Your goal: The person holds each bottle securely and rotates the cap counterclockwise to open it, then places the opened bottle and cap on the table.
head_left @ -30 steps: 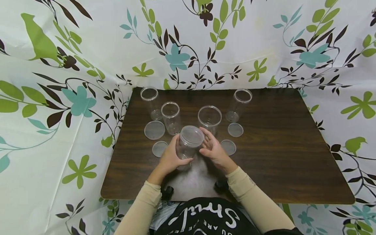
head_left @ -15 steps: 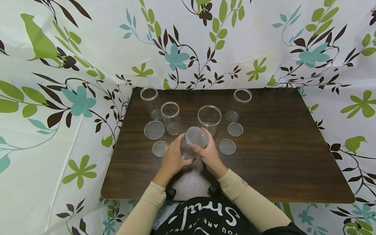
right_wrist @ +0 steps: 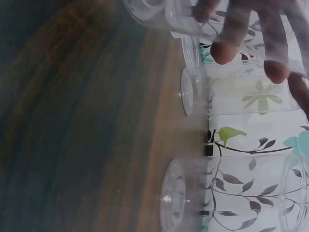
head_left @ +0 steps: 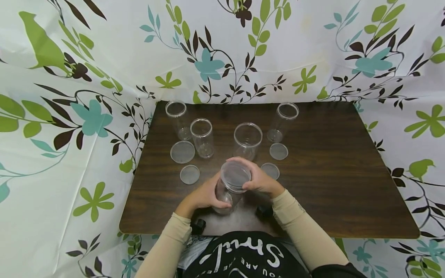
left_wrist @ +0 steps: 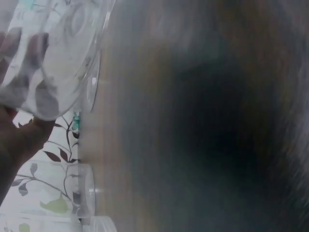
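Note:
A clear plastic jar [head_left: 226, 195] stands between both hands near the person's body, tilted slightly, with a round translucent lid [head_left: 236, 175] on its top. The left hand [head_left: 206, 193] holds the jar's side, thumb across the front. Curled over the far and right side of the lid, the right hand [head_left: 259, 178] grips its rim with fingers and thumb. In the left wrist view, fingers show through the clear jar wall [left_wrist: 72, 53]. The right wrist view has blurred fingertips [right_wrist: 231, 38] beside the jar [right_wrist: 154, 12].
Upright jars stand farther back: two at left [head_left: 177, 121], one wide jar [head_left: 247, 141] in the middle, one [head_left: 283, 123] at right. Loose lids lie at left, a large lid [head_left: 182, 152] and a small lid [head_left: 189, 174], and two at right [head_left: 279, 151]. The dark wooden table [head_left: 340, 173] extends rightward.
The right hand, loosely beside the jar a second ago, has come round the lid. The jar tilted rightward, then moved closer to the person's body. The left hand has kept its hold.

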The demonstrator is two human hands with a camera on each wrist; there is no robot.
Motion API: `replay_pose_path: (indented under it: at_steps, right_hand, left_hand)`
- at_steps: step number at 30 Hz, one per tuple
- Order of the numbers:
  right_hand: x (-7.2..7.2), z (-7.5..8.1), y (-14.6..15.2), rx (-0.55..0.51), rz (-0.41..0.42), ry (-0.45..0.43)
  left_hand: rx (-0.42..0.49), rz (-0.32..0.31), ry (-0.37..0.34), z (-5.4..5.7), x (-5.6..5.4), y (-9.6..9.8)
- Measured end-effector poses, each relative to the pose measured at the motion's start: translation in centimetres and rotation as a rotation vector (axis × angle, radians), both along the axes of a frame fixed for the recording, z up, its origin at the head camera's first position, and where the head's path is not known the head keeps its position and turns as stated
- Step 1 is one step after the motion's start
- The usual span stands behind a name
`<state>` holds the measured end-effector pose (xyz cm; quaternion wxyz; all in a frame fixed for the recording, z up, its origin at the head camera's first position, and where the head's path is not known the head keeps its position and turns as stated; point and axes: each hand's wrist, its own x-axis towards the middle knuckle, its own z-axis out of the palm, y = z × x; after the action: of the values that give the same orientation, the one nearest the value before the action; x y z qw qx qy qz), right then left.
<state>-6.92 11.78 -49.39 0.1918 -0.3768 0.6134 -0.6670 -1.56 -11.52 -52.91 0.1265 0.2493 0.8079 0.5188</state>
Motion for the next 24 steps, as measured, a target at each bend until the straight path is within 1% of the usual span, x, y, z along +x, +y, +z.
replay_pose_path:
  at_steps: [2, 4, 5, 8, 11, 14, 16, 18, 20, 24]
  right_hand:
    - [-0.1, -0.1, 0.1, -0.04, 0.031, -0.03]
    - [-0.1, -0.2, 0.1, -0.073, 0.013, -0.053]
    - [0.0, -0.3, 0.1, -0.094, 0.002, -0.076]
    - [0.1, -0.6, 0.1, -0.156, -0.06, -0.143]
    - [0.2, -0.9, 0.1, -0.232, -0.116, -0.203]
    - [0.2, -1.2, 0.2, -0.263, -0.179, -0.212]
    - [0.2, -1.4, 0.4, -0.267, -0.207, -0.224]
    - [0.3, -1.4, 0.6, -0.269, -0.213, -0.245]
    - [0.4, -1.5, 0.9, -0.283, -0.193, -0.27]
    - [0.6, -1.6, 1.7, -0.297, -0.141, -0.281]
  left_hand:
    - [0.015, -0.013, -0.022, 0.0, 0.1, 0.0]
    - [0.047, -0.002, -0.037, 0.0, 0.2, 0.0]
    - [0.055, 0.013, -0.037, 0.0, 0.2, 0.0]
    - [0.133, 0.041, -0.055, 0.0, 0.3, -0.1]
    - [0.223, 0.038, -0.061, -0.3, 0.2, -0.2]
    - [0.306, 0.027, -0.056, -0.8, -0.1, -0.3]
    - [0.337, 0.04, -0.055, -1.2, -0.2, -0.4]
    - [0.357, 0.062, -0.058, -1.5, -0.3, -0.5]
    - [0.348, 0.091, -0.05, -1.5, -0.4, -0.6]
    - [0.283, 0.159, -0.019, 0.0, -0.2, -0.7]
